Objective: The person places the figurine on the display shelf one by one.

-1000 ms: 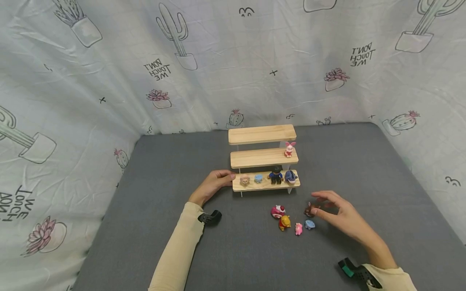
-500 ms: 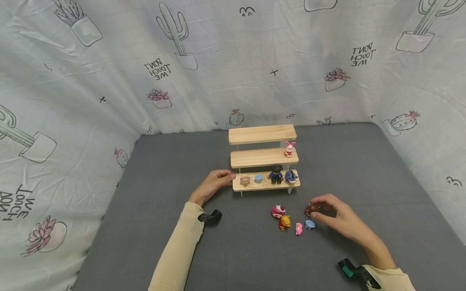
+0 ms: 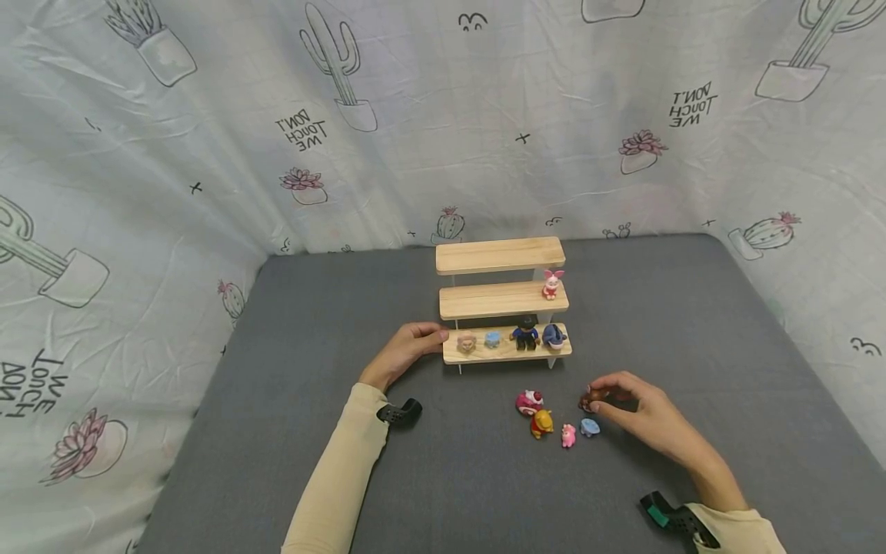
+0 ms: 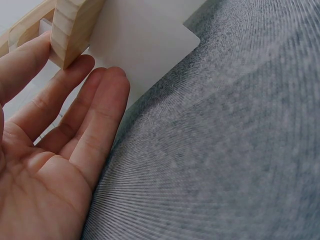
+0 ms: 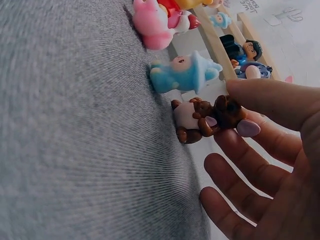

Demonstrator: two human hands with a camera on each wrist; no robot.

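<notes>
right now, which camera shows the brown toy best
The right wrist view: the brown toy looks large and its pale belly shows. The head view has it small, partly hidden by the right hand; the left wrist view doesn't show it.

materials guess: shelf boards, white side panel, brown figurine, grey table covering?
Shelf boards: likely wood, pale and smooth; grain shows, though veneer is possible.
White side panel: probably plastic, smooth; even colour, no grain. Painted board possible.
Brown figurine: looks like moulded plastic or vinyl; rounded, smooth limbs. Hardness can't be told.
Grey table covering: apparently woven fabric, matte; fine ribbing.
</notes>
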